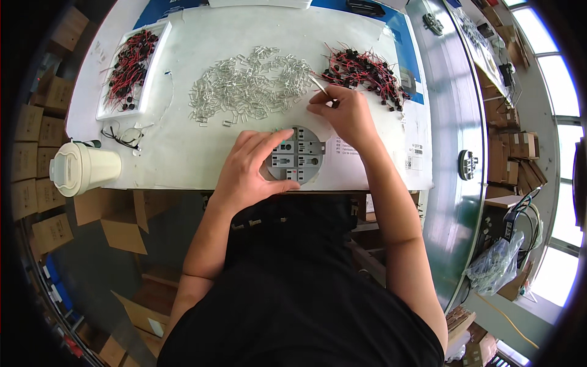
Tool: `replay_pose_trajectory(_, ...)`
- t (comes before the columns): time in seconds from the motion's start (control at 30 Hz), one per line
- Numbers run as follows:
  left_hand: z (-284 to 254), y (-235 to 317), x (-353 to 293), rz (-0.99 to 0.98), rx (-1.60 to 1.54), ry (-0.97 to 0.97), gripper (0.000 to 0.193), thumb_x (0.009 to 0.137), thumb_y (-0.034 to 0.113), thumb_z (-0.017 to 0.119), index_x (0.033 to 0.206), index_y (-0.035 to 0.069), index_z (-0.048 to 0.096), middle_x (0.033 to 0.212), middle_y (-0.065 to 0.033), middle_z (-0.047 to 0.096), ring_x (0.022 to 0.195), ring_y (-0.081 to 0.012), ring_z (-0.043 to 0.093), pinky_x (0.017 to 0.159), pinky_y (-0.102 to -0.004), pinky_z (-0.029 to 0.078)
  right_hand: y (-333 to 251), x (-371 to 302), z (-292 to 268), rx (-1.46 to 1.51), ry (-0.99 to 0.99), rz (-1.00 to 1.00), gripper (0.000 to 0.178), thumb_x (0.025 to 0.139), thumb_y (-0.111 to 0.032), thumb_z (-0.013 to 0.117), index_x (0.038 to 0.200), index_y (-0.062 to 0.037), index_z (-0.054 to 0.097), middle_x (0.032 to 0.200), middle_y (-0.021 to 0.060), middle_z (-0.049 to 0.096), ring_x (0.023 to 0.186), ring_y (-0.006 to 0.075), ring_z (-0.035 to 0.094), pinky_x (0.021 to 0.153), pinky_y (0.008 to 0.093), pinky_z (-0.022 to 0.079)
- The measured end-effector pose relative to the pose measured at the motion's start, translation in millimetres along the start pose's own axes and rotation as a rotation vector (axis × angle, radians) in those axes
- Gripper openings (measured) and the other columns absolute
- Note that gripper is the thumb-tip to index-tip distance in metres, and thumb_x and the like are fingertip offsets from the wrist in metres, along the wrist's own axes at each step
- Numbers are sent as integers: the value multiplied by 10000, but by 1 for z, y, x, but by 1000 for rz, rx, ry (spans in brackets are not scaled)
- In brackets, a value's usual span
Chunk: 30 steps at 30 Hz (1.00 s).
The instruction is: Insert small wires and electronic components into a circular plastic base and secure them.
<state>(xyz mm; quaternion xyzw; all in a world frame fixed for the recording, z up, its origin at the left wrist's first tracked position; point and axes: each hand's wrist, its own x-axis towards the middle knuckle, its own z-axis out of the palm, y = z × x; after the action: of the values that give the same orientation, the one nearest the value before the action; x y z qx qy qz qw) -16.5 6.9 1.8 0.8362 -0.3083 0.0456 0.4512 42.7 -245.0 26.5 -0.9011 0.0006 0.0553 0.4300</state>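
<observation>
A round grey plate [310, 147] with several rectangular slots, holding small dark and light parts, lies flat at the table's near edge. My left hand [247, 162] curves around its left side, with fingers on the far rim and thumb on the near rim. Beyond the plate to the right, my right hand [345, 113] pinches a slim pale tool [318, 84], perhaps tweezers. Its thin end points up and left, at the right edge of a spread of small clear U-shaped pieces [238, 85]. Just past that hand lies a heap of black parts with red wires [367, 73].
A white tray [105, 114] of more red-wired black parts stands at the left. Glasses [128, 137] and a cream lidded jug [98, 168] sit near the left edge. A printed paper [351, 162] lies right of the plate. Alongside runs a conveyor-like strip [449, 183] carrying round parts.
</observation>
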Motion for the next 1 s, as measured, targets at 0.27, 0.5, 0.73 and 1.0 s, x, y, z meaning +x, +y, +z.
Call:
replay_pose_trajectory(0.27, -1, 0, -2, 14, 6, 3, 880, 657, 331, 979, 1440, 135, 627, 1264, -68, 704, 1138, -312, 612, 1021, -436, 517, 13, -3, -6, -25, 196, -64, 128, 897, -133, 788, 975, -32, 795, 900, 109, 776, 694, 183, 659, 687, 320, 520)
replay_pose_trajectory(0.5, 1, -2, -2, 4, 28, -13, 918, 620, 361, 998, 1432, 106, 653, 1276, -79, 715, 1151, -316, 619, 1027, -445, 517, 20, -4, -3, -53, 183, -91, 169, 944, -91, 749, 1092, -11, 755, 885, 79, 775, 705, 121, 631, 668, 312, 511)
replay_pose_trajectory(0.73, 0, 0, 0, 19, 33, -6, 879, 664, 378, 973, 1438, 132, 638, 1259, -69, 709, 1142, -307, 617, 1022, -437, 518, 20, -11, -2, -310, 292, -150, 95, 935, -97, 713, 1002, -30, 706, 923, 157, 770, 797, 356, 726, 730, 431, 561)
replay_pose_trajectory(1.0, 0, -2, -1, 20, 36, -4, 881, 670, 395, 969, 1443, 137, 635, 1247, -70, 706, 1134, -306, 617, 1021, -435, 518, 32, -16, -18, -158, 243, 17, 151, 926, -125, 766, 991, 2, 719, 847, 116, 734, 707, 202, 657, 695, 350, 530)
